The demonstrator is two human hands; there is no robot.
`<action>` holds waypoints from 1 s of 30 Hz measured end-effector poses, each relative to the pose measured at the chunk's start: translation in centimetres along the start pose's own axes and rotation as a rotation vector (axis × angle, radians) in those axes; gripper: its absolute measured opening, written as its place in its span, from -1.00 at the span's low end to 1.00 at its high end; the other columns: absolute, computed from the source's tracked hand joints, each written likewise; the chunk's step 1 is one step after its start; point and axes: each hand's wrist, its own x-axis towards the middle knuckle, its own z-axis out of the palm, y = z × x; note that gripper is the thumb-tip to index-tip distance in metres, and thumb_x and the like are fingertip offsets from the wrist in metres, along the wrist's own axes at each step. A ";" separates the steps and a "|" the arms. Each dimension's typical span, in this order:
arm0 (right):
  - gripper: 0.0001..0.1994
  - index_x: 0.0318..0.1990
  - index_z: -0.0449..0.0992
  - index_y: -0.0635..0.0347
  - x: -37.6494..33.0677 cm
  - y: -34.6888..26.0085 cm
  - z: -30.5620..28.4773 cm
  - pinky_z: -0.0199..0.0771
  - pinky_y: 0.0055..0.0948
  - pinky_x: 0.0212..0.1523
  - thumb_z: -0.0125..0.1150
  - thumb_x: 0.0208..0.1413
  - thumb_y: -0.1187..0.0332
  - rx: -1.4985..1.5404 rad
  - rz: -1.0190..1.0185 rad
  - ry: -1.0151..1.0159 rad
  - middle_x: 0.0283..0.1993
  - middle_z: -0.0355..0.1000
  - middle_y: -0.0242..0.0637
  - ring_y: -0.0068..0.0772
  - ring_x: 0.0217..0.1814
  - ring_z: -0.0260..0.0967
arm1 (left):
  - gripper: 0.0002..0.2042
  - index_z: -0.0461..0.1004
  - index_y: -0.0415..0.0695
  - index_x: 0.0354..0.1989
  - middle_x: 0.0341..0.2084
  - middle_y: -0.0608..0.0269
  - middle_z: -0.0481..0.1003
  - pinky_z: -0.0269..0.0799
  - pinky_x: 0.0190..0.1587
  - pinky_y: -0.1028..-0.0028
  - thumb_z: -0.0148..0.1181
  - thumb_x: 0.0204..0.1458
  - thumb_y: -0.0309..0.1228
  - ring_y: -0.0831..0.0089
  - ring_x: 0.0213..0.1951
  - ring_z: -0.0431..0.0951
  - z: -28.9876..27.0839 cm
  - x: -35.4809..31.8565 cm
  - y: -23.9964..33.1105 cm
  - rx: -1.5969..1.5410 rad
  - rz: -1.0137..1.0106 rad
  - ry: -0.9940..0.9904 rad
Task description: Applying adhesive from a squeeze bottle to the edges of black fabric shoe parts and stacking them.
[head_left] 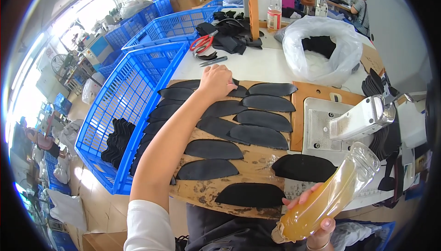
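My right hand [317,232] is wrapped around a clear plastic bottle [321,196] of yellow-amber liquid, tilted with its wrapped narrow end toward the lower left. My left arm reaches across the board, and my left hand [216,82] is closed at the far row, pinching the edge of a small black half-moon piece [237,90]; its fingertips are partly hidden. Several black half-moon pieces [266,104] lie in overlapping rows on a stained brown board [262,154]. Nearer to me are two separate black pieces, one [250,194] at the board's front edge, another [304,167] beside the bottle.
A blue crate [133,108] with stacked black pieces [118,141] stands on the left. Beyond the board are red-handled scissors [202,43], snips [214,61], black scraps [229,35] and a plastic bag [321,51]. A white sewing machine arm [358,120] sits on the right.
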 end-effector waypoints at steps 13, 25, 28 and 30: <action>-0.19 0.10 0.12 0.14 0.2 -0.2 1.3 0.40 -0.02 0.04 0.39 -0.29 0.00 -0.115 -0.268 0.011 -0.20 0.26 -0.19 -0.11 -0.16 0.38 | -0.88 0.43 -0.12 -0.45 -0.55 0.22 0.40 0.33 -0.32 0.29 0.20 -0.07 -0.36 0.20 -0.44 0.43 -9.4 -17.1 6.9 -0.341 0.323 0.242; -0.18 0.21 -0.01 0.17 4.5 3.0 7.0 0.26 -0.14 0.13 0.41 -0.15 0.25 -1.003 -0.481 -0.563 0.00 0.25 -0.14 -0.22 0.10 0.23 | -0.74 0.56 -0.12 -0.25 -0.26 0.27 0.50 0.47 -0.19 0.40 0.26 -0.20 -0.42 0.34 -0.23 0.48 -1.6 -28.7 9.1 -0.298 0.348 0.494; -0.18 0.19 -0.01 0.21 5.1 4.9 7.9 0.29 -0.19 0.11 0.42 -0.17 0.27 -0.877 -0.516 -0.596 0.00 0.25 -0.12 -0.21 0.09 0.25 | -0.73 0.57 -0.11 -0.25 -0.25 0.29 0.50 0.48 -0.18 0.39 0.24 -0.22 -0.43 0.33 -0.22 0.46 -0.6 -28.8 8.8 -0.325 0.367 0.539; -0.24 0.12 0.09 0.28 4.9 5.3 9.4 0.36 -0.27 0.04 0.45 -0.21 0.30 -0.817 -0.496 -0.581 -0.03 0.29 -0.10 -0.23 0.03 0.31 | -0.75 0.57 -0.10 -0.27 -0.25 0.30 0.50 0.48 -0.18 0.40 0.23 -0.22 -0.44 0.33 -0.21 0.46 -0.4 -29.0 8.4 -0.347 0.362 0.575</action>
